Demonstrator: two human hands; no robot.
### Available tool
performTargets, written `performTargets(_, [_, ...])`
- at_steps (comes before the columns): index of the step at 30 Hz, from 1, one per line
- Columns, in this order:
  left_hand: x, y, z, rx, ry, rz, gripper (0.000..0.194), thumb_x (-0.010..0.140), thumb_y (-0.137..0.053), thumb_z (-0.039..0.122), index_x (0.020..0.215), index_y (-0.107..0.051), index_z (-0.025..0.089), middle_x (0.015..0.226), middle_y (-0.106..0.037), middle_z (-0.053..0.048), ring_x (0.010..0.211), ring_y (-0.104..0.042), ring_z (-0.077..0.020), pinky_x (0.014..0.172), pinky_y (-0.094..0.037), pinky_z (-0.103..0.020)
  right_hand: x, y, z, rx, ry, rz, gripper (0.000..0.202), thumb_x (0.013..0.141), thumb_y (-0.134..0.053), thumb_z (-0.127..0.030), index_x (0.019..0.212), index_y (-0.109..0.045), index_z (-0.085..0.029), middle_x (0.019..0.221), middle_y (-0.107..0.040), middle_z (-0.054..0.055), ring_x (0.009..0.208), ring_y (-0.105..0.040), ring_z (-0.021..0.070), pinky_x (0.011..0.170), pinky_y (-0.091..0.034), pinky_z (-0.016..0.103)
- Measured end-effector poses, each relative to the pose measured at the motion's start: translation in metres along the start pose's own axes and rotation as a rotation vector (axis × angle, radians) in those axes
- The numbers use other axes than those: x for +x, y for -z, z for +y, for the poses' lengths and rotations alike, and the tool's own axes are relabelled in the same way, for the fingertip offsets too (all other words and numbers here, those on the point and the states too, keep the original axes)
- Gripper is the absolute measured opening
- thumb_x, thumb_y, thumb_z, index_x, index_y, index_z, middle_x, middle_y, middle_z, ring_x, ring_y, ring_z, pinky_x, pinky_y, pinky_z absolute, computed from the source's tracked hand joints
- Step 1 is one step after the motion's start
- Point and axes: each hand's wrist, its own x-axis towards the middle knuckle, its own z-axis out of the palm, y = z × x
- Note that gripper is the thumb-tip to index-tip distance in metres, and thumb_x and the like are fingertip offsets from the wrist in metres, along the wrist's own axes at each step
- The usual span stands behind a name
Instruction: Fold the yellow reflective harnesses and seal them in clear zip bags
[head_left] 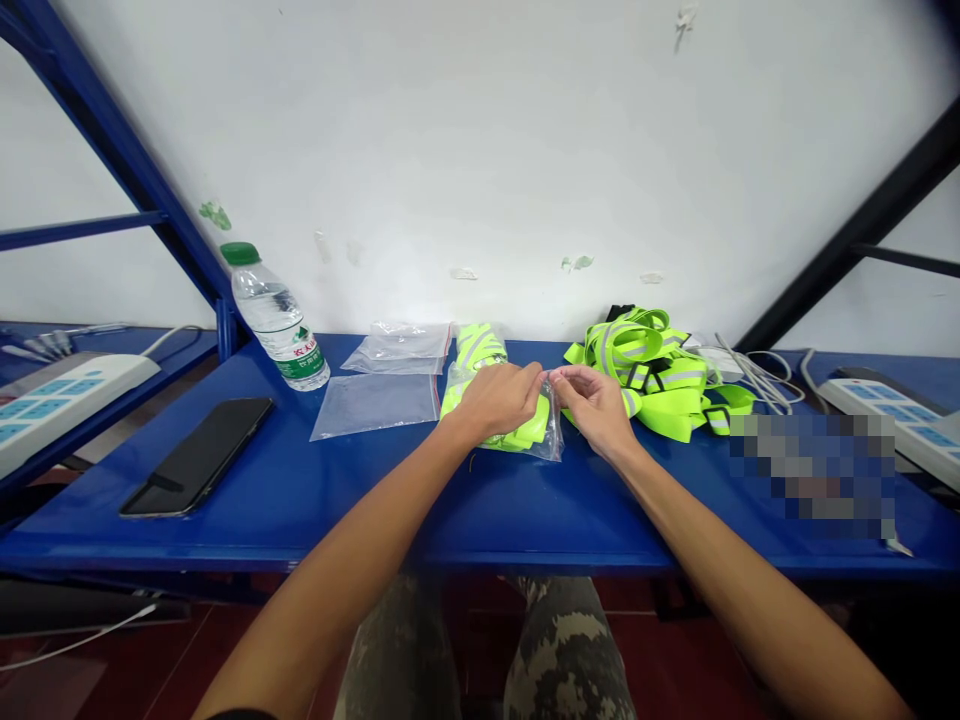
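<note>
In the middle of the blue table, a clear plastic bag [553, 432] holds folded neon-yellow reflective strapping [523, 434]. My left hand [501, 400] lies over the bag with its fingers curled closed at the bag's right edge. Close beside it, my right hand [594, 405] pinches the same edge between thumb and fingertips; the fingertips of both hands almost meet. Just behind, a packed bag of yellow strapping [480, 343] with grey reflective stripes lies against the wall. A loose heap of yellow reflective straps [645, 360] with black buckles sits right of my right hand.
Flat zip bags [379, 405] lie left of my hands. A water bottle [281, 325] with a green cap stands at the back left, a black phone [199, 455] before it. White cables [765, 375] and a blurred-out object [817, 475] are at right. Power strips [67, 400] flank the table.
</note>
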Motion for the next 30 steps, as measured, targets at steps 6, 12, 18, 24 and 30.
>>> performTargets(6, [0.0003,-0.0003,-0.0008,0.022,0.012,0.010,0.043,0.101,-0.019,0.038,0.101,-0.058,0.018,0.083,-0.070,-0.010,0.078,-0.067,-0.0258,0.069,-0.043,-0.035,0.0043,0.0007,0.0036,0.000,-0.023,0.010,0.042,0.060,-0.082,-0.053,0.079,-0.066,-0.019,0.078,-0.070,0.005,0.072,-0.065,0.0177,0.072,-0.055,0.034])
performTargets(12, [0.0001,0.0015,-0.0008,0.013,0.046,0.001,0.043,0.101,-0.020,0.037,0.103,-0.058,0.018,0.086,-0.070,-0.011,0.079,-0.067,-0.0263,0.071,-0.043,-0.035,0.0040,0.0025,0.0030,0.040,-0.072,-0.034,0.045,0.059,-0.083,-0.049,0.087,-0.064,-0.019,0.076,-0.069,0.003,0.070,-0.064,0.0162,0.069,-0.054,0.032])
performTargets(18, [0.0009,0.0019,-0.0026,0.017,0.061,0.003,0.042,0.101,-0.020,0.037,0.105,-0.058,0.018,0.087,-0.071,-0.012,0.080,-0.067,-0.0269,0.071,-0.043,-0.036,0.0032,0.0014,0.0023,0.023,-0.055,-0.055,0.042,0.057,-0.085,-0.043,0.085,-0.062,-0.020,0.075,-0.065,0.002,0.069,-0.061,0.0148,0.069,-0.053,0.031])
performTargets(24, [0.0014,0.0009,-0.0067,0.020,0.080,0.043,0.042,0.101,-0.019,0.036,0.102,-0.058,0.018,0.086,-0.071,-0.010,0.082,-0.067,-0.0259,0.070,-0.043,-0.034,0.0013,-0.0001,0.0024,0.015,-0.106,-0.101,0.045,0.059,-0.083,-0.042,0.091,-0.061,-0.019,0.073,-0.064,0.001,0.068,-0.060,0.0148,0.067,-0.051,0.031])
performTargets(30, [0.0022,0.0020,-0.0083,0.016,0.081,0.044,0.042,0.101,-0.021,0.036,0.101,-0.058,0.018,0.086,-0.071,-0.011,0.082,-0.068,-0.0255,0.069,-0.042,-0.033,-0.0001,-0.0018,-0.0001,0.015,-0.083,-0.084,0.042,0.059,-0.084,-0.038,0.087,-0.058,-0.020,0.070,-0.062,-0.001,0.066,-0.059,0.0138,0.065,-0.051,0.029])
